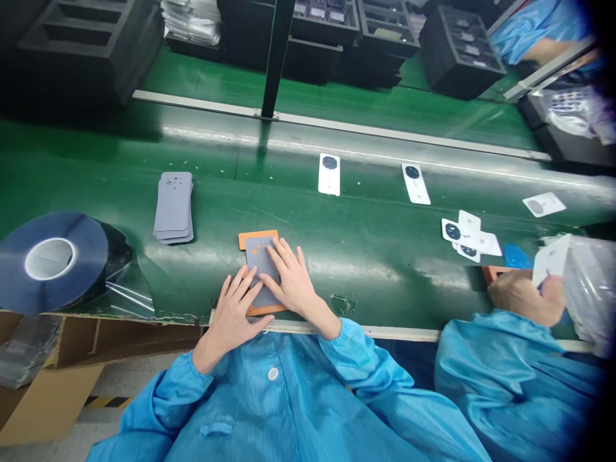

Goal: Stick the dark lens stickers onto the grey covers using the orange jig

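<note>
A grey phone-shaped sheet (262, 260) with holes near its top lies over an orange plate (258, 236) on the green table, near the front edge. My left hand (233, 310) rests with fingers spread on the sheet's lower left side. On the upper right part of the same sheet lies my right hand (293, 278), its fingers also apart. Both hands press flat and grip nothing. The orange plate shows above and below the sheet; its middle is hidden.
Left are a stack of grey sheets (174, 204) and a large film roll (54, 263). White cards (329, 174) lie beyond and to the right. A co-worker's hands (527, 296) work at the right with a white card. Black trays (322, 61) stand behind a metal rail.
</note>
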`<state>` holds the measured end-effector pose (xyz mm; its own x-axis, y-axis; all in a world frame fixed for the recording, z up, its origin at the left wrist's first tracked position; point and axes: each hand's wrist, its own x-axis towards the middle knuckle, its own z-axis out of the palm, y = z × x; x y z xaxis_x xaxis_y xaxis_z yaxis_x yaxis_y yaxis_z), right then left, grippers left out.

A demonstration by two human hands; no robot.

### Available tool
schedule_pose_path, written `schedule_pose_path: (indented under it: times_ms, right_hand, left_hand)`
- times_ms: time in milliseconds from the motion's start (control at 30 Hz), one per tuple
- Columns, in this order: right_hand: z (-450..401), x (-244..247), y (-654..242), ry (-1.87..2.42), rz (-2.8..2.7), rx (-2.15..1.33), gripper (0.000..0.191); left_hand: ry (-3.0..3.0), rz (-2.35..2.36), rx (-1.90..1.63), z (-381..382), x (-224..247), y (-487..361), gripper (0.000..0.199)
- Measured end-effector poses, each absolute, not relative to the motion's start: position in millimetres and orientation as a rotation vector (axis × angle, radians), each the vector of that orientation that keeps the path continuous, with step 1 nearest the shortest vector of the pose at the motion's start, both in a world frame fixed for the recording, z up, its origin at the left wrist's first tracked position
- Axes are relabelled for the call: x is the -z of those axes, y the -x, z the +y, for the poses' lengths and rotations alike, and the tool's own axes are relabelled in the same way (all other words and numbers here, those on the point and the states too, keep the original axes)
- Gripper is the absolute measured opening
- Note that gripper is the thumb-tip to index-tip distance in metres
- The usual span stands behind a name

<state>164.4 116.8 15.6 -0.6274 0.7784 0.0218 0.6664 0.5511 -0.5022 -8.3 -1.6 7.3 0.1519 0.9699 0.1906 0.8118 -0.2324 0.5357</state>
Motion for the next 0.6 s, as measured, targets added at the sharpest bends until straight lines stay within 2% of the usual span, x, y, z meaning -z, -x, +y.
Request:
schedule_pose_path:
  times_ms: [67, 167, 233, 300, 433, 500, 600]
  right_hand:
    - [112, -12, -171, 1.319, -2.457, -0.735, 0.07]
    - [107, -14, -176, 1.368, -2.38, -0.895, 0.07]
    - [104, -23, -176, 1.342, -2.314, -0.971, 0.068]
    - [101, -36, -175, 1.218, -2.279, -1.053, 0.063]
    - [95, -57, -171, 0.84, -2.292, -1.307, 0.048]
    - [95, -58, -168, 0.853, -2.24, -1.348, 0.043]
    - [96, -53, -163, 1.008, -2.142, -1.321, 0.037]
  left_hand:
    - [-2.023, 1.68, -0.883, 1, -12, 9, 0.063]
    - [-1.765, 1.681, -1.168, 9, -19, 11, 0.036]
    - [-1.548, 1.726, -1.257, 17, -24, 15, 0.029]
    - [-1.32, 1.747, -1.288, 23, -28, 19, 0.033]
    - [-0.935, 1.638, -1.312, 31, -30, 29, 0.056]
    - [-0.803, 1.574, -1.323, 32, -28, 33, 0.063]
    - [-0.681, 1.543, -1.358, 32, -27, 37, 0.061]
